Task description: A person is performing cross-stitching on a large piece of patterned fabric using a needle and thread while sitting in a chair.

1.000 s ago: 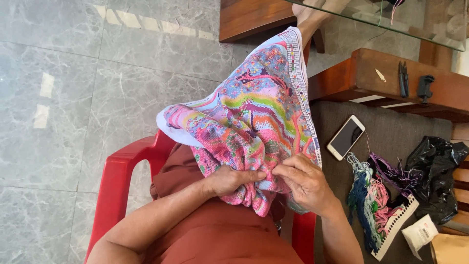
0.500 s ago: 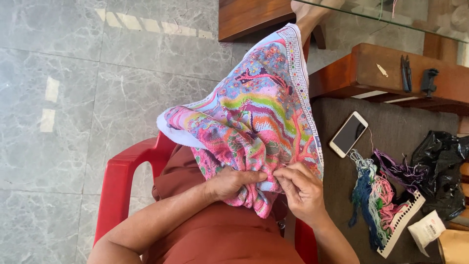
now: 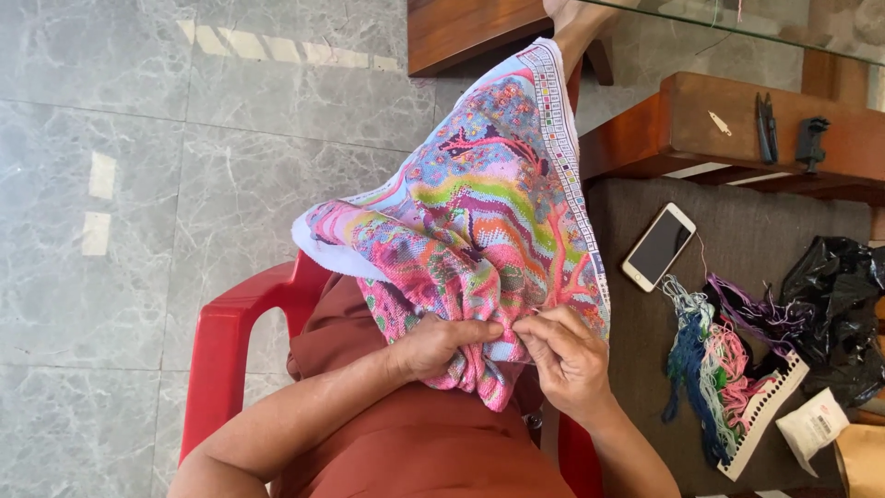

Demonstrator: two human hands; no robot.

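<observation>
Across your lap lies a large cross-stitch canvas (image 3: 479,221), worked in pinks, greens and blues, its far edge draped over your raised leg and its near end bunched at your waist. Your left hand (image 3: 438,346) has its fingers closed on a fold of the bunched fabric, and your right hand (image 3: 567,355) meets it from the other side, fingers (image 3: 535,325) pinched together on the cloth just beside the left thumb. You sit on a red plastic chair (image 3: 230,341) over a grey marble floor (image 3: 138,184). To your right, on a dark cushioned seat (image 3: 756,231), a smartphone (image 3: 658,246) lies face up, near a card strung with skeins of coloured embroidery thread (image 3: 719,369). A black plastic bag (image 3: 843,314) sits just beyond the threads.
</observation>
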